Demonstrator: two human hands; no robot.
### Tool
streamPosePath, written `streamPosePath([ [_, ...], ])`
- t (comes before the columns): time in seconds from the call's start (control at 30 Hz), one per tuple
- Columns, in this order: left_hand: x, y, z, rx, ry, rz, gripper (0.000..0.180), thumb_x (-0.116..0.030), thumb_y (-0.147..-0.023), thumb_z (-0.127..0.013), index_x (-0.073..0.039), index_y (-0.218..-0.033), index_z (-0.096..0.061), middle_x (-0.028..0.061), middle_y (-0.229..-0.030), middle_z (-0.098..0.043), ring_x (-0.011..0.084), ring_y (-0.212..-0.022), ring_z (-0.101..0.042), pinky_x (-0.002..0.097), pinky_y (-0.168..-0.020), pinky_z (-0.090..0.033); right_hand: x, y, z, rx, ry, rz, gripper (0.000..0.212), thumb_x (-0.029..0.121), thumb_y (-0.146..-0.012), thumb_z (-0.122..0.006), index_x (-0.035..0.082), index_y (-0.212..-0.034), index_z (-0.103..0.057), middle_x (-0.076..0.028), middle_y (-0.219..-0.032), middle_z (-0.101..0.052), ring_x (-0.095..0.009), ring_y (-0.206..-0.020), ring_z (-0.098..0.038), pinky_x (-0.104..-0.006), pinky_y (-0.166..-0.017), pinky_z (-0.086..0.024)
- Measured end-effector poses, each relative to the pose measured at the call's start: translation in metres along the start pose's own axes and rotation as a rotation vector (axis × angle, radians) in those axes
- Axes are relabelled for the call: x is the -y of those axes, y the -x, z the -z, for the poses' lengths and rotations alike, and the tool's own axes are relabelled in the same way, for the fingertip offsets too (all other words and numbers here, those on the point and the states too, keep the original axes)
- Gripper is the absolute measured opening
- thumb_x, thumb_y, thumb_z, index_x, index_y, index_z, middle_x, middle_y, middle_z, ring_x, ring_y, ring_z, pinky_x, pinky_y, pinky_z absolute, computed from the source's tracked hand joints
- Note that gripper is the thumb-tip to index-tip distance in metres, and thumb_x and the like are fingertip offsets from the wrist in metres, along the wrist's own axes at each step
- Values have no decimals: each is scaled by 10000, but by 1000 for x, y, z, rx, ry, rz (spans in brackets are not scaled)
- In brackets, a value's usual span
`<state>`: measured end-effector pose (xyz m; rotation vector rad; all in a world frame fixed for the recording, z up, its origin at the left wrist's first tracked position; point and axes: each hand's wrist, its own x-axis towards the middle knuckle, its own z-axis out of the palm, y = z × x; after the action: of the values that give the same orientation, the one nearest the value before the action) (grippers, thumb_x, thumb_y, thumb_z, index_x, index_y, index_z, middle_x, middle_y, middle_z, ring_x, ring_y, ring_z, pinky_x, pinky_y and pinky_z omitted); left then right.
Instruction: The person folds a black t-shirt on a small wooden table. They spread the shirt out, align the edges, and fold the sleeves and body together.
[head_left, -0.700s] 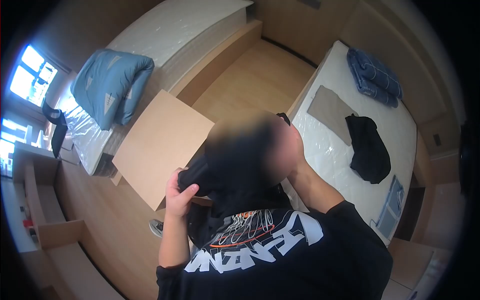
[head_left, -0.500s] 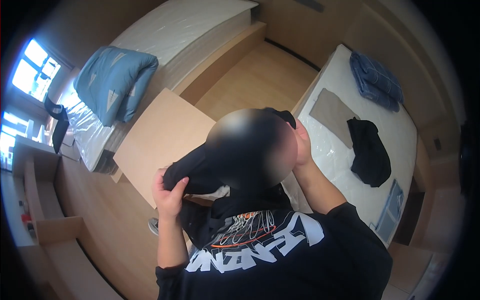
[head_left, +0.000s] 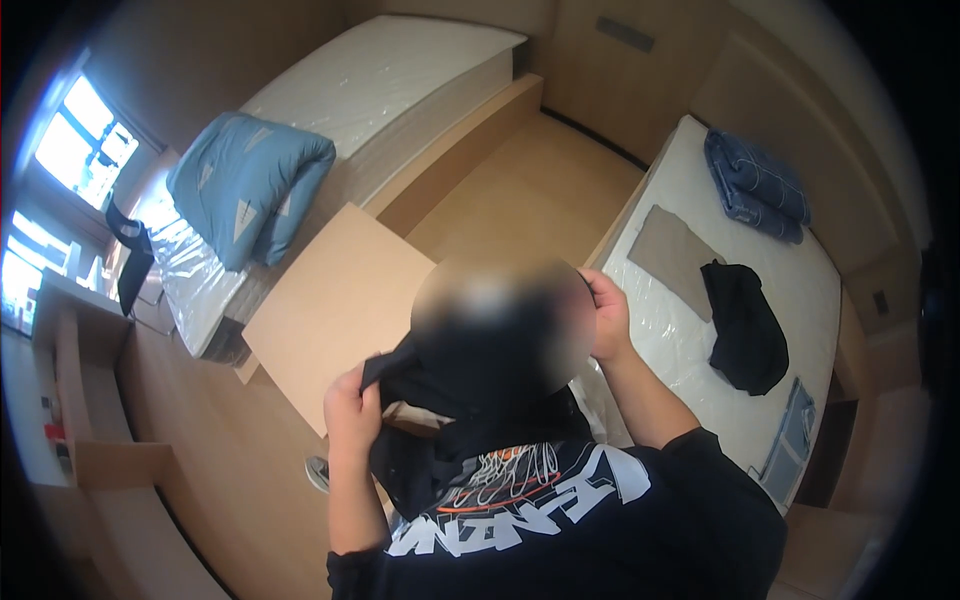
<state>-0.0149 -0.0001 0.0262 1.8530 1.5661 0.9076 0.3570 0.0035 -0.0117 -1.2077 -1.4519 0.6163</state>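
Note:
Between my two hands a black garment [head_left: 402, 372] is stretched out in front of my chest. A round blur hides its middle, so its kind cannot be made out. My left hand [head_left: 350, 412] is closed on one edge of the cloth, with the thumb on top. At the other side my right hand [head_left: 611, 318] pinches the garment's edge, partly behind the blur. Below the hands is the black printed shirt [head_left: 560, 500] that I wear.
On the plastic-covered mattress [head_left: 660, 320] at right lie a black garment [head_left: 748, 325], a grey-brown folded cloth [head_left: 672, 258], a folded dark blue quilt [head_left: 755, 185] and a flat blue-grey packet [head_left: 790, 430]. A light wooden board [head_left: 335, 300] is left of me; beyond it a light blue quilt [head_left: 245, 190] rests on another mattress.
My left hand has moved inward, closer to the right one, and the cloth between them is bunched shorter. The whole view has shifted slightly. Both hands keep their hold.

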Motion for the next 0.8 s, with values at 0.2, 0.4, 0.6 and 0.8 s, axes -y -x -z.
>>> streamPosePath([
  [0.2,25,15,1,-128,382,-6,162,25,-838,-572,17,-970,-667,108,-867,-682,223,-826,-654,324,-781,-506,10,2,-10,30,161,170,136,15,-927,-617,-2,-1059,-589,-43,-984,-658,-110,-885,-617,-252,-817,-503],
  [0.4,1,12,12,507,519,13,527,-2,-799,-686,-15,-1276,-463,89,-1093,-600,186,-1039,-591,321,-877,-491,43,12,-25,18,-584,-120,122,3,-914,-612,9,-1035,-620,-32,-957,-656,-110,-871,-616,-260,-796,-498],
  [0.6,-39,10,-29,500,43,-332,956,-255,-699,-846,0,-1449,-310,282,-1499,-332,402,-1376,-377,405,-1116,-343,60,9,-33,564,-67,266,215,48,-810,-683,22,-1023,-679,-116,-891,-683,-310,-874,-623,-387,-795,-464],
  [0.8,-59,10,-45,476,363,-373,483,-131,-769,-766,-24,-1208,-594,175,-1119,-650,337,-1019,-630,388,-883,-495,74,19,-57,672,12,255,200,93,-826,-672,36,-1015,-641,-149,-873,-668,-349,-806,-612,-401,-736,-462],
])
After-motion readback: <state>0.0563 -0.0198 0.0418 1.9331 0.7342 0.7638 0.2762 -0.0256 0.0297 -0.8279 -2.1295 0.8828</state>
